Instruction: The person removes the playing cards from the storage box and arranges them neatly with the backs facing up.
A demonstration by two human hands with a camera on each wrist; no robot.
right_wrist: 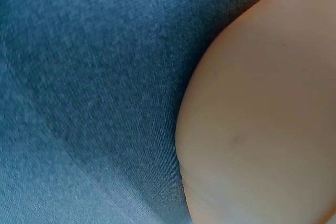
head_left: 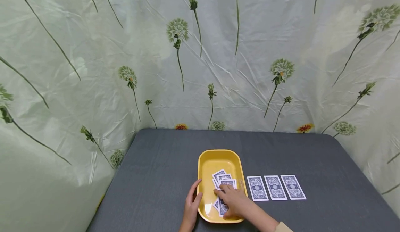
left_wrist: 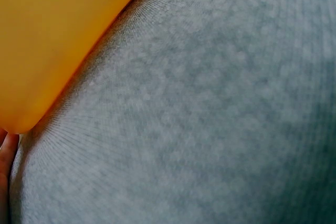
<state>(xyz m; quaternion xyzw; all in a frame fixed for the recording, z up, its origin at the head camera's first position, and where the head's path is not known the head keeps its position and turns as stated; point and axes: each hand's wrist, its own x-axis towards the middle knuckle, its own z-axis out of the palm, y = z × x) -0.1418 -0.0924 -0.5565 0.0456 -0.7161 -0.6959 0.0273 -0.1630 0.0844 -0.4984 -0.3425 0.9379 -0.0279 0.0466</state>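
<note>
Several playing cards with blue-and-white backs (head_left: 224,177) lie overlapping in a yellow tray (head_left: 218,153) in the head view. My right hand (head_left: 235,201) reaches over the tray's right rim, its fingers and thumb curled about the ends of one playing card (head_left: 222,207) near the front. Part of that card is hidden under the hand. My left hand (head_left: 191,204) rests against the tray's left side, index finger and thumb spread and nearly straight along the rim. The left wrist view shows the tray's outer wall (left_wrist: 58,35) and a sliver of finger (left_wrist: 6,156).
Three playing cards lie face down in a row right of the tray: a near one (head_left: 257,188), a middle one (head_left: 275,188) and a far one (head_left: 293,187). Dark grey cloth covers the table (head_left: 150,176). Behind it hangs a pale curtain (head_left: 150,51) with a dandelion print.
</note>
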